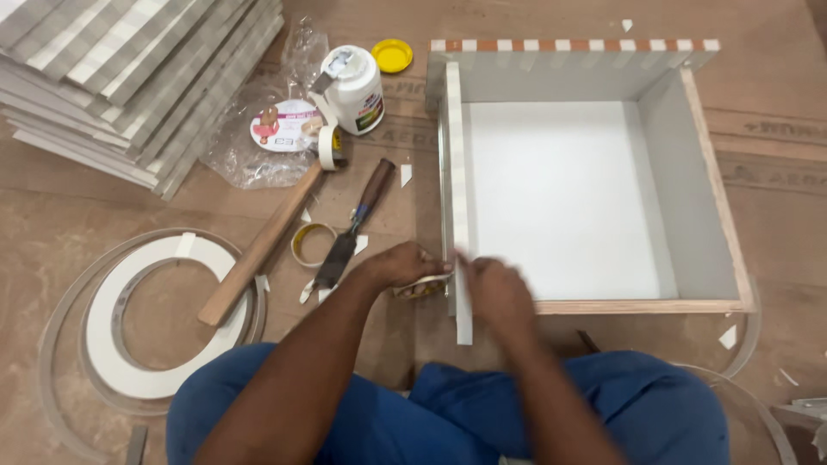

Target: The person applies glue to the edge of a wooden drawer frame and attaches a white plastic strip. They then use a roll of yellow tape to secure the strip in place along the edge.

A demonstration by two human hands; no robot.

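1. White laminate lines the open drawer box (564,194), which lies on the brown floor (69,215) straight ahead of both hands, its plywood edges bare along the right and near walls.
2. The left hand (401,265) rests at the box's near-left corner, its fingers curled around a small roll of tape (422,288) pressed against the corner.
3. The right hand (495,288) sits just right of the left, on the striped edge strip (457,181) that runs along the left wall; it is motion-blurred, so whether its fingers pinch the strip or lie flat on it cannot be told.
4. Just left of the left fingers lie a wood-handled chisel (353,228) and a tape ring (312,244); a wooden stick (258,250) lies beyond them.
5. Farther out past the left fingers stand a white glue bottle (353,86) and its yellow cap (392,55).
6. Far left are stacked striped panels (129,77) and coiled edge banding (146,319).
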